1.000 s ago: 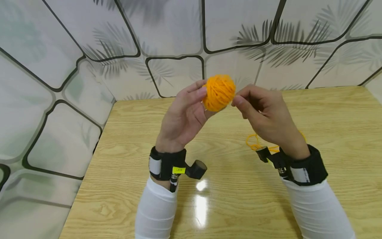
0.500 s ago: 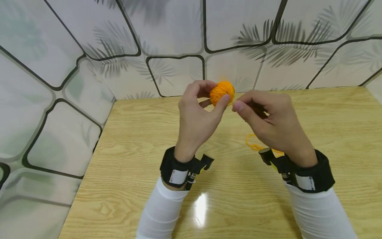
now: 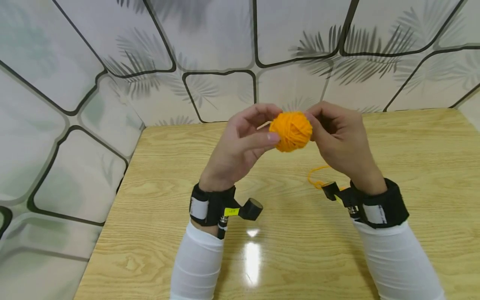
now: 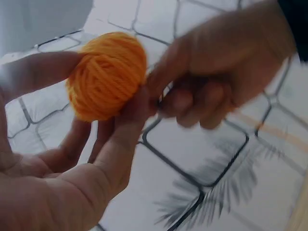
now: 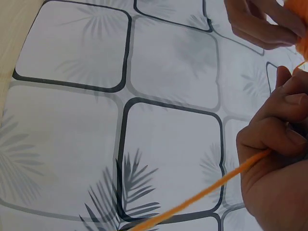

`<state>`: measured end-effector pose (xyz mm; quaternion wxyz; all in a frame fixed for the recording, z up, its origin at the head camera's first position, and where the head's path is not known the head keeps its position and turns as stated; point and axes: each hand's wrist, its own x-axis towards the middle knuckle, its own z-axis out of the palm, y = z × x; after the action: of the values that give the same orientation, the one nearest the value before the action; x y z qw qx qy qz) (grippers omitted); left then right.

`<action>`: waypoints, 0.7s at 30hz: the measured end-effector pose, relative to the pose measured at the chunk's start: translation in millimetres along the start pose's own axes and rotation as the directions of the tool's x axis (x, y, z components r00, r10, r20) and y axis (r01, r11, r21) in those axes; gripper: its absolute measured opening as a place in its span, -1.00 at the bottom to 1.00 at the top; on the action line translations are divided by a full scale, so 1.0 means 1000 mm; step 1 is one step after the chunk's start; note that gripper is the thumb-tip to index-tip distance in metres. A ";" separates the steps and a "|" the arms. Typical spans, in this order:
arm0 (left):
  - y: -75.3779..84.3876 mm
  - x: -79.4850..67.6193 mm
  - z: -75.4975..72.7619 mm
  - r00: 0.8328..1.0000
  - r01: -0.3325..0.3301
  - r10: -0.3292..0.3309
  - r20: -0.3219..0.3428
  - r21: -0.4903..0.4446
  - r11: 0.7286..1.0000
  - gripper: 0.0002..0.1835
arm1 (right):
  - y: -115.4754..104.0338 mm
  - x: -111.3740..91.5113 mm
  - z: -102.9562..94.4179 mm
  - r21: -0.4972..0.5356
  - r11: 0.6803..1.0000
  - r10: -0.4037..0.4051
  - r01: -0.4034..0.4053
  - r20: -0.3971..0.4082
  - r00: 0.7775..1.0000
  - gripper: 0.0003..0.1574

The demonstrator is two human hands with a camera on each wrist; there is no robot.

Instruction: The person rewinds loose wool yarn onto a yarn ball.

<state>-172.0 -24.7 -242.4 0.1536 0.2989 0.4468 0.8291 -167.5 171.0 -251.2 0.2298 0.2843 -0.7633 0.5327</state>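
An orange ball of yarn is held up above the table by my left hand, thumb on the near side and fingers behind it. Close against the ball's right side, my right hand pinches the yarn strand between thumb and forefinger. In the right wrist view the strand trails out from under the curled fingers of that hand. The left wrist view shows the wound ball between the left thumb and fingers, with the blurred right hand beside it.
A loose length of orange yarn lies on the wooden table, partly hidden below the right hand. Behind the table rises a patterned wall with dark outlines and leaf prints. Each wrist wears a black camera strap.
My left hand has turned over and back again, rotating the ball of yarn. The ball now sits a little lower and further right, nearer the right hand, which has shifted only slightly.
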 end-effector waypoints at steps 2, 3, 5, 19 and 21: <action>-0.001 0.002 0.001 0.998 -0.027 0.021 -0.054 -0.121 0.992 -0.56 | 0.000 -0.001 0.004 -0.010 1.000 0.002 -0.002 0.042 0.999 -0.87; -0.002 0.003 0.002 0.995 -0.050 0.037 -0.090 -0.152 0.987 -0.53 | -0.001 -0.002 0.005 -0.020 1.000 0.007 -0.006 0.060 0.998 -0.88; -0.003 0.005 0.004 0.981 -0.113 0.083 -0.177 -0.164 0.980 -0.52 | -0.003 -0.002 0.008 -0.062 0.998 0.010 -0.004 0.102 0.995 -0.89; -0.007 0.002 0.005 0.962 -0.025 0.206 -0.178 0.694 0.720 -0.58 | -0.019 -0.004 -0.003 -0.156 0.988 -0.006 0.020 0.095 0.995 -0.91; -0.002 0.000 0.005 0.990 0.009 0.078 -0.115 0.612 0.791 -0.57 | -0.017 -0.003 -0.004 -0.127 0.992 0.001 0.008 0.069 0.998 -0.90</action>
<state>-168.9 -20.6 -242.4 0.0033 0.2842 0.6940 0.6614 -153.5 171.3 -240.2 0.2217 0.2886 -0.8027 0.4725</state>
